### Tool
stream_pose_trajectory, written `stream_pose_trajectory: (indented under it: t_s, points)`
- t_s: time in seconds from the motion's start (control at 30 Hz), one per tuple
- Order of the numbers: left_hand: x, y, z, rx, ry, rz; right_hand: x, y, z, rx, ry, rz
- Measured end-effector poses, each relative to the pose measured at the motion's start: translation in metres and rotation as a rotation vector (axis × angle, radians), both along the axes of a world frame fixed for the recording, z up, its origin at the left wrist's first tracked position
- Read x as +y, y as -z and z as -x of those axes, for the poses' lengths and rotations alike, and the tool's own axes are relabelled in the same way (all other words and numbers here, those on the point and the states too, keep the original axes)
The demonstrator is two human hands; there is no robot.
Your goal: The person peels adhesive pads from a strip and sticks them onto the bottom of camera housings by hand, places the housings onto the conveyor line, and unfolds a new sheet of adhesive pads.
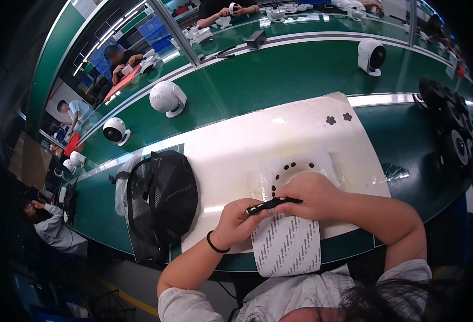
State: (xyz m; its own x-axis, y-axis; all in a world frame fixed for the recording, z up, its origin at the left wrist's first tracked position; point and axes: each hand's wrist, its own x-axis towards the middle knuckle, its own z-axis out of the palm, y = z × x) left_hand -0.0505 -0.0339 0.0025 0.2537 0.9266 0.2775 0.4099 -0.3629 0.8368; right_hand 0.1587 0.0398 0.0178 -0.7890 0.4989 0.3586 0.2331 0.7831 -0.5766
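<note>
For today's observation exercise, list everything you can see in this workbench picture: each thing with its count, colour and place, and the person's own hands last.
White mat: one, white, on the green bench in front of the person.
Backing sheet: one, white with grey print, hanging over the bench's near edge under the hands.
Black strip: one, black, held between both hands.
Small black pads: a curved row, black, on the clear film beyond the hands.
Flower-shaped pieces: two, black, at the mat's far right.
Black mesh part: one, black, left of the mat.
Round white fans: several, white, along the conveyor.
Black round parts: a stack, black, at far right.
Left hand: one, with a black wristband, gripping the strip.
Right hand: one, pinching the strip's other end.
</note>
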Motion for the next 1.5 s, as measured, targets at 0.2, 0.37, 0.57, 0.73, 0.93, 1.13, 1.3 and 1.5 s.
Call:
stream_pose_trajectory:
  t_s: [0.2, 0.37, 0.57, 0.73, 0.93, 1.13, 1.3, 1.5]
  points:
    - [0.002, 0.009, 0.005, -0.037, 0.051, -0.069, 0.0, 0.003, 0.0, 0.033, -0.022, -0.033]
    - [0.004, 0.011, 0.008, -0.01, 0.082, -0.115, 0.0, 0.003, 0.001, 0.047, -0.033, -0.001]
    - [0.004, 0.01, 0.008, -0.027, 0.099, -0.107, 0.0, 0.005, 0.002, 0.096, -0.037, -0.008]
    - [0.001, 0.001, 0.004, -0.087, 0.101, 0.086, 0.0, 0.008, 0.002, 0.083, -0.045, -0.092]
    - [0.002, 0.004, -0.001, -0.198, 0.081, 0.181, -0.003, 0.01, 0.004, 0.124, -0.063, -0.176]
    - [0.003, 0.009, 0.008, -0.102, 0.155, 0.122, -0.005, 0.009, 0.006, 0.113, -0.026, -0.157]
    - [0.005, 0.007, 0.011, -0.044, 0.159, 0.105, -0.004, 0.004, 0.005, 0.05, -0.011, -0.071]
    - [0.005, 0.008, 0.013, -0.037, 0.151, 0.068, -0.003, 0.005, 0.004, 0.113, -0.016, -0.071]
